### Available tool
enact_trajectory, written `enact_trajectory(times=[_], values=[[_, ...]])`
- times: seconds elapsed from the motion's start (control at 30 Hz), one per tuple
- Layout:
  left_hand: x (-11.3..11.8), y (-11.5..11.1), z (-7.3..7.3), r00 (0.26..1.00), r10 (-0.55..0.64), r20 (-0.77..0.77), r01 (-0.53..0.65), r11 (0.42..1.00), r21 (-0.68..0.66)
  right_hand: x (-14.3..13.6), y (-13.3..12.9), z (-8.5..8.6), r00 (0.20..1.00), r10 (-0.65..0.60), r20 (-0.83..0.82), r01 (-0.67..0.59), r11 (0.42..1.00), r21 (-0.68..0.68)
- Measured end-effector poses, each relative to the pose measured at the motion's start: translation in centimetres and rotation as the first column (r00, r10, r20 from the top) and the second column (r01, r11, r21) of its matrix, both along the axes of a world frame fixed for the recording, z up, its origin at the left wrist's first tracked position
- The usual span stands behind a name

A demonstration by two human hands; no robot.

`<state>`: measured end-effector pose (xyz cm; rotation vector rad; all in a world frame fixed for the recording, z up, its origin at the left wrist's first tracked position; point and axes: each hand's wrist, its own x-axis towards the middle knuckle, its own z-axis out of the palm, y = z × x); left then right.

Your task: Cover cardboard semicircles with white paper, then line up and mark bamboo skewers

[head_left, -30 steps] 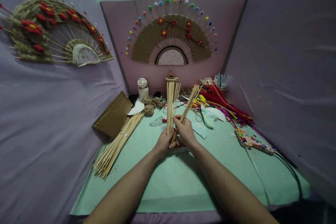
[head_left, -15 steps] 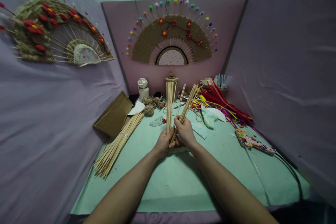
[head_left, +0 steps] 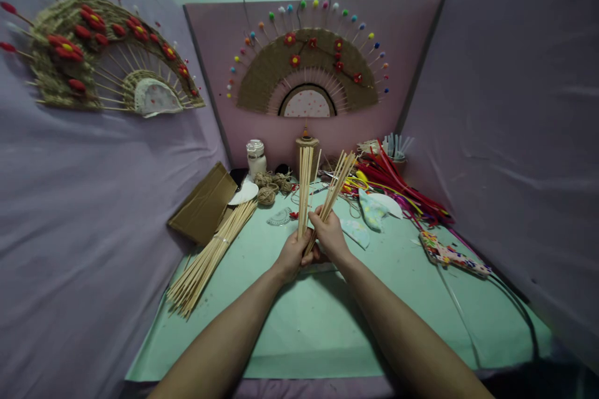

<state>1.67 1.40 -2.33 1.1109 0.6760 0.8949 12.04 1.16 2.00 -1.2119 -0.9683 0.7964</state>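
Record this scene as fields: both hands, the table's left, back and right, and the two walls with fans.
Left hand: grips upright sticks near their lower ends
Right hand: grips slanted sticks, tops leaning right
Table, left: tied bundle, cardboard
Table, back: jar, twine balls
Table, right: glue gun, red strands
Left wall: flowered fan
Back wall: pom-pom-tipped fan

Bare tapering forearms, bare wrists, bare hands, finer detail unclear
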Motion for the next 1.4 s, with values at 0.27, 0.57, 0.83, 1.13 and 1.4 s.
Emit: enact_trajectory(times=[0.27, 0.57, 0.83, 1.13, 1.4], values=[[-0.01, -0.02, 0.00, 1.000, -0.019, 0.015, 0.019, 1.000, -0.004, 0.12, 0.29, -0.01, 0.996, 0.085, -0.040, -0.085, 0.996, 0.005], [-0.05, -0.15, 0.38, 0.999, -0.032, -0.009, 0.032, 0.999, 0.007, 0.15, 0.24, -0.03, 0.996, 0.079, -0.052, -0.079, 0.997, 0.002], [-0.08, 0.11, -0.07, 1.000, -0.027, -0.012, 0.027, 1.000, 0.012, 0.03, 0.04, 0.29, 0.995, 0.077, -0.061, -0.077, 0.997, -0.007], [-0.08, -0.05, -0.02, 1.000, -0.019, -0.004, 0.019, 1.000, 0.004, 0.15, 0.18, 0.00, 0.994, 0.086, -0.060, -0.086, 0.996, 0.009], [-0.04, 0.06, 0.04, 1.000, -0.015, 0.011, 0.015, 1.000, 0.021, 0.04, 0.13, 0.08, 0.995, 0.086, -0.055, -0.085, 0.996, 0.022]])
